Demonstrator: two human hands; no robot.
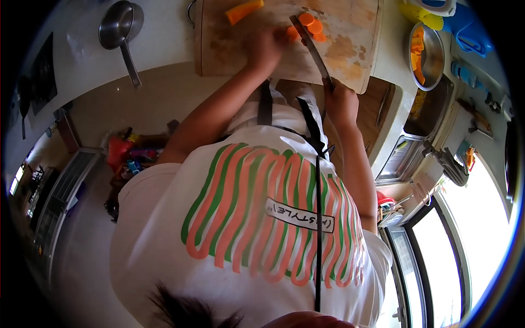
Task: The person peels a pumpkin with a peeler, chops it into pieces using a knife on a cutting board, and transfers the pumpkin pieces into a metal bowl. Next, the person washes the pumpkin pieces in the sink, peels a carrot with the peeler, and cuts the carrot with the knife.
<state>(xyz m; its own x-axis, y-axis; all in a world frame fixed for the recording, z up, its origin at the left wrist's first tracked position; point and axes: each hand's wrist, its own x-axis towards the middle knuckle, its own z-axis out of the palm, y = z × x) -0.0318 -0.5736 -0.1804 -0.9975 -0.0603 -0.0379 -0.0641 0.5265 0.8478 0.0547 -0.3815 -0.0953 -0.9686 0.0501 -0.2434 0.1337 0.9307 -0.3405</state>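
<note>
In the head view, my right hand [342, 101] is closed around the dark handle of a kitchen knife [314, 50]. The blade slants up and left over the wooden cutting board [235, 52], touching or just above round carrot slices [314, 26]. My left hand [267, 48] is at the left of the slices, smeared by motion; its fingertips are near one slice, and whether they grip anything is unclear. A longer orange vegetable piece [244, 11] lies at the board's top edge. Wet brownish patches mark the board around the blade.
A metal bowl [436, 76] with orange pieces stands right of the board, beside the sink [404, 150]. A saucepan [116, 26] lies on the counter at left, handle toward me. Blue and yellow items [465, 27] sit at the upper right. A dark strap hangs down my front.
</note>
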